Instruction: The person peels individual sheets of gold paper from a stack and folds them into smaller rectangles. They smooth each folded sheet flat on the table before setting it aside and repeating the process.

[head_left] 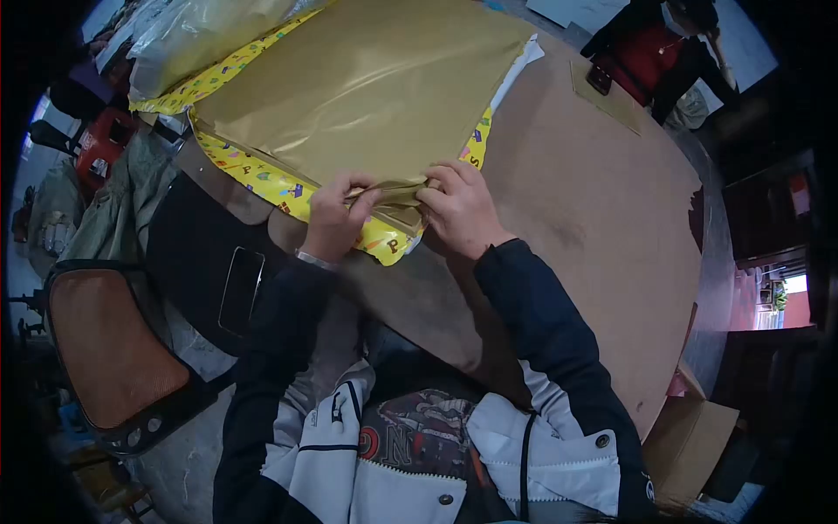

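Grasping with both hands: thumb and fingers of the left hand (336, 218) and the right hand (463, 210) pinched on the near corner of one brown sheet (367, 87), bunched into folds between the two. Spreads away from the grip, ahead and mostly to its left, with the bulk beyond both hands. Cannot tell the long axis, the far part running up to the top of the view. Neither hand clearly nearer: both touching, left on the near-edge side, right by the right-hand edge. Just under the grip, one yellow printed sheet (253, 175), showing past both edges of that corner. Beneath and to the right of the grip, one brown table (585, 218). Left of the grip and nearer, beside the left sleeve (279, 306), one phone (241, 291); farther left, one mesh chair (113, 341). Well to the right and nearer, one cardboard box (690, 437). Well ahead and left, one clear plastic bag (201, 39). Farthest, ahead and right, one other person (646, 61), with one small dark object (600, 80) and one flat tan piece (615, 109) close by.
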`<state>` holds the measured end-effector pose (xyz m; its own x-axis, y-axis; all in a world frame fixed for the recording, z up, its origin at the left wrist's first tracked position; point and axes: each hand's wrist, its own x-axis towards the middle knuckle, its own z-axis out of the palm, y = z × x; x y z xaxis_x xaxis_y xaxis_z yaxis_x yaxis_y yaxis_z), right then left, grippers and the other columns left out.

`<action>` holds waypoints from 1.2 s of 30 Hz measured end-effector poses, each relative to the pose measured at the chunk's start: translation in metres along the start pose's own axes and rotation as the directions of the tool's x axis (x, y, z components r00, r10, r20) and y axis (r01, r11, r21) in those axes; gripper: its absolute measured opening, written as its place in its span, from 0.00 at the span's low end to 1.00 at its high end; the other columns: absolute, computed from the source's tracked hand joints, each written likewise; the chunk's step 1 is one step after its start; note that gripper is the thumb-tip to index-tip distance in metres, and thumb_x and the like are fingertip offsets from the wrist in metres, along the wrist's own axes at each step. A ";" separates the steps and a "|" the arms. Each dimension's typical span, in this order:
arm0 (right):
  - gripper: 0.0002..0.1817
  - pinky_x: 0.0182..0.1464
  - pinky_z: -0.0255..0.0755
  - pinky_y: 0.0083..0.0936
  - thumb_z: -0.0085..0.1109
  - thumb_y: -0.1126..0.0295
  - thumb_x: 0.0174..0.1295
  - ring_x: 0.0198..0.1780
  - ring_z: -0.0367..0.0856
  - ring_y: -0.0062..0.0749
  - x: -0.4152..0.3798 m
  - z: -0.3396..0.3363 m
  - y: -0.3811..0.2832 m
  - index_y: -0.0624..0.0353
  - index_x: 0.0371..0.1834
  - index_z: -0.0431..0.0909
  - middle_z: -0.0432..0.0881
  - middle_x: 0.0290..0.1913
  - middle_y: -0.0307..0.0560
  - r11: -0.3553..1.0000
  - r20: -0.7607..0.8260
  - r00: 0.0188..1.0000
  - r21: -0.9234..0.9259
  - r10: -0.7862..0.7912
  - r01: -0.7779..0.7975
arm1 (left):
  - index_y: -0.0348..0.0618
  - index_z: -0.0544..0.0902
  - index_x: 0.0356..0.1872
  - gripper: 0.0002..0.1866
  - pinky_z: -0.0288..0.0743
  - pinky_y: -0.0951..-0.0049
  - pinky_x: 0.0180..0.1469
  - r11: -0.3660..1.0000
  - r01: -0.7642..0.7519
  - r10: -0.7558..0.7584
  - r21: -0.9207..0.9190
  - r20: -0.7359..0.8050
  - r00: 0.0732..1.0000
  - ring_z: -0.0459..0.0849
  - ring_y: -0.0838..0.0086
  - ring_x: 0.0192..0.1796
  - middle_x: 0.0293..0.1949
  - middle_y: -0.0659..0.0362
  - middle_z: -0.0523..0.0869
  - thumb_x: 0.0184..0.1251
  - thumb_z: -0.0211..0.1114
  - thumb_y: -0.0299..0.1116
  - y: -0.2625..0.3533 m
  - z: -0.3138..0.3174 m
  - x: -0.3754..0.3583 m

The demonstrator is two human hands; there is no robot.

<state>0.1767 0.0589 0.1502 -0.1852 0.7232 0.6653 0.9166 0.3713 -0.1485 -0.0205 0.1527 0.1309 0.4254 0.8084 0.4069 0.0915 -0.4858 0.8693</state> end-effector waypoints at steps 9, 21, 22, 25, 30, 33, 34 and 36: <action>0.16 0.53 0.71 0.39 0.69 0.74 0.34 0.52 0.75 0.46 0.000 -0.003 -0.006 0.53 0.32 0.83 0.79 0.47 0.47 0.997 -0.062 0.998 -0.083 0.002 -0.007 | 0.38 0.76 0.29 0.10 0.77 0.70 0.29 0.994 0.058 -0.052 0.088 -0.063 0.997 0.84 0.68 0.24 0.23 0.54 0.81 0.56 0.71 0.25 0.000 0.005 0.003; 0.16 0.59 0.68 0.42 0.68 0.73 0.39 0.59 0.71 0.46 0.007 0.006 -0.008 0.57 0.36 0.82 0.77 0.52 0.46 0.999 0.066 0.998 -0.025 -0.017 0.019 | 0.39 0.76 0.25 0.10 0.73 0.69 0.25 0.901 -0.287 0.314 0.326 -0.031 0.949 0.80 0.64 0.23 0.23 0.54 0.79 0.53 0.72 0.25 -0.003 0.002 0.013; 0.15 0.59 0.68 0.42 0.67 0.74 0.40 0.59 0.72 0.44 0.007 0.009 -0.008 0.59 0.36 0.82 0.79 0.50 0.45 0.999 0.053 0.998 -0.027 -0.030 0.031 | 0.39 0.79 0.28 0.08 0.75 0.68 0.27 0.926 -0.247 0.265 0.286 -0.023 0.964 0.81 0.64 0.26 0.25 0.54 0.80 0.54 0.71 0.25 -0.002 0.001 0.012; 0.15 0.58 0.68 0.41 0.66 0.74 0.41 0.58 0.74 0.43 0.003 0.015 -0.006 0.60 0.36 0.82 0.80 0.47 0.44 0.998 0.041 0.998 -0.032 -0.051 0.053 | 0.39 0.82 0.34 0.06 0.78 0.69 0.31 0.939 -0.222 0.232 0.262 -0.008 0.973 0.84 0.63 0.30 0.28 0.53 0.82 0.55 0.70 0.24 0.004 -0.003 0.013; 0.17 0.60 0.67 0.43 0.65 0.72 0.43 0.59 0.74 0.41 0.000 0.015 -0.008 0.57 0.41 0.82 0.80 0.49 0.42 0.989 0.034 0.997 -0.121 -0.076 0.080 | 0.39 0.84 0.37 0.07 0.77 0.67 0.32 0.918 -0.294 0.288 0.265 0.062 0.956 0.84 0.61 0.31 0.32 0.52 0.83 0.56 0.69 0.25 0.006 -0.008 0.013; 0.18 0.61 0.67 0.44 0.65 0.72 0.43 0.59 0.74 0.41 -0.003 0.013 -0.009 0.57 0.41 0.82 0.80 0.49 0.42 0.988 0.031 0.997 -0.136 -0.072 0.075 | 0.40 0.85 0.36 0.06 0.75 0.65 0.31 0.943 -0.250 0.222 0.218 0.147 0.964 0.81 0.61 0.29 0.29 0.53 0.81 0.56 0.69 0.27 0.001 -0.009 0.011; 0.18 0.61 0.66 0.45 0.64 0.72 0.43 0.60 0.73 0.42 -0.003 0.012 -0.010 0.57 0.41 0.82 0.79 0.50 0.42 0.989 0.043 0.997 -0.130 -0.059 0.064 | 0.40 0.85 0.36 0.06 0.75 0.65 0.31 0.943 -0.250 0.222 0.218 0.147 0.964 0.81 0.61 0.29 0.29 0.53 0.81 0.56 0.69 0.27 0.000 -0.008 0.011; 0.18 0.62 0.66 0.45 0.65 0.72 0.42 0.60 0.73 0.42 -0.002 0.013 -0.009 0.57 0.41 0.82 0.79 0.50 0.42 0.991 0.037 0.998 -0.123 -0.054 0.058 | 0.40 0.85 0.33 0.05 0.73 0.65 0.30 0.949 -0.232 0.208 0.215 0.131 0.969 0.79 0.61 0.27 0.26 0.54 0.79 0.57 0.69 0.27 0.000 -0.006 0.011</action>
<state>0.1639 0.0615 0.1405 -0.2471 0.7235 0.6446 0.9410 0.3379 -0.0186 -0.0209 0.1637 0.1374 0.5494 0.6391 0.5381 0.1812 -0.7199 0.6700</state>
